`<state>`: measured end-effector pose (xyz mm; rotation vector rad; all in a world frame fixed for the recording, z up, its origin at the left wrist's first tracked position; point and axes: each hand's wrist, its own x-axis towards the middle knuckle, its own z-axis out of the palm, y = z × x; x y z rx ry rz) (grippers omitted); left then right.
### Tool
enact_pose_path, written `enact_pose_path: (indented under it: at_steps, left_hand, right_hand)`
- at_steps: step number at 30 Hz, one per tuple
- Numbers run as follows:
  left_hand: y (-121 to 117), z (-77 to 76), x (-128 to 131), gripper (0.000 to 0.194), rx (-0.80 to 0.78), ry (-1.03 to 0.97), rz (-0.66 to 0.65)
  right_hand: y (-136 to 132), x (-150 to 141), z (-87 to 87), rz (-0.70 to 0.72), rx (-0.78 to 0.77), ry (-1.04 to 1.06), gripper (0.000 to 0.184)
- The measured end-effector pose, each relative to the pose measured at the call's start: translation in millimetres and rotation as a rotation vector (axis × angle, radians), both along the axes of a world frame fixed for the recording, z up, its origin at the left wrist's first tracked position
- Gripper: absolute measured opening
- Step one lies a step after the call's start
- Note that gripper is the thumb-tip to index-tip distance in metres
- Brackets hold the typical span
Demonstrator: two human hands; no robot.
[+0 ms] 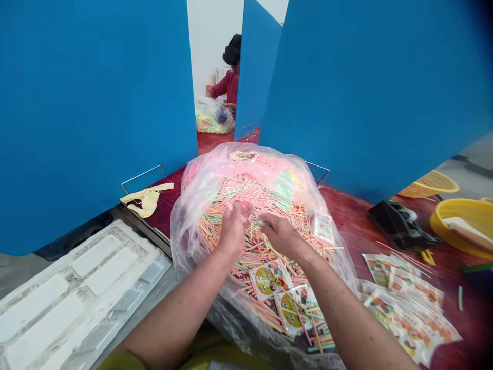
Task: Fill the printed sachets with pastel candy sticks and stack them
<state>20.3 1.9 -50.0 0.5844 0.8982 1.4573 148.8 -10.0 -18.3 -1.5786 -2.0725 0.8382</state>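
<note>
A large clear plastic bag (181,231) lies wide open before me, filled with thin pastel sticks (246,187) in pink, green and orange. Over the middle of the heap, my left hand (234,226) is held with its fingers stretched out and slightly blurred. Close by on the right, my right hand (283,235) has its fingers curled together at the sticks; what they hold, if anything, cannot be made out. Printed packets, one with a yellow round picture (269,279) and a white one (322,226), lie on the sticks near my right arm.
Blue panels (96,103) on wire feet stand behind the bag. Flat printed packets (408,303), a black tape dispenser (400,226) and yellow baskets (462,221) are at right. Left are a cream cloth strip (148,200) and a white lid (77,293). Another person (231,85) sits beyond.
</note>
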Motion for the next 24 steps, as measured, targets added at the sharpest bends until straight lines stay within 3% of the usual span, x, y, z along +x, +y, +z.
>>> enact_pose_path:
  at_steps: [4,8,12,15,18,20,24]
  left_hand:
    - [4,0.1,-32,0.015,-0.217,-0.237,-0.191]
    - [-15,-7.2,-40,0.007,-0.358,-0.192,-0.261]
    - [-26,-5.8,-38,0.005,-0.368,-0.145,-0.274]
    - [-28,-4.5,-38,0.004,-0.36,-0.137,-0.252]
    - [-30,-5.9,-39,0.006,-0.34,-0.141,-0.24]
    - [-32,-7.2,-40,0.006,-0.325,-0.134,-0.239]
    - [-35,-9.3,-42,0.008,-0.32,-0.155,-0.26]
  right_hand:
    - [3,10,-3.6,-0.017,0.038,-0.036,0.022]
    - [-3,10,-16.2,0.132,0.072,-0.172,0.024]
    - [-8,9,-16.3,0.235,0.106,-0.382,0.023]
    - [-9,5,-15.0,0.215,0.163,-0.581,0.026]
    - [-13,-7,-20.4,0.227,0.108,-0.763,0.027]
    - [-18,-16,-26.6,0.246,0.102,-0.797,0.019]
    - [-29,-22,-35.8,0.215,0.143,-0.799,0.027]
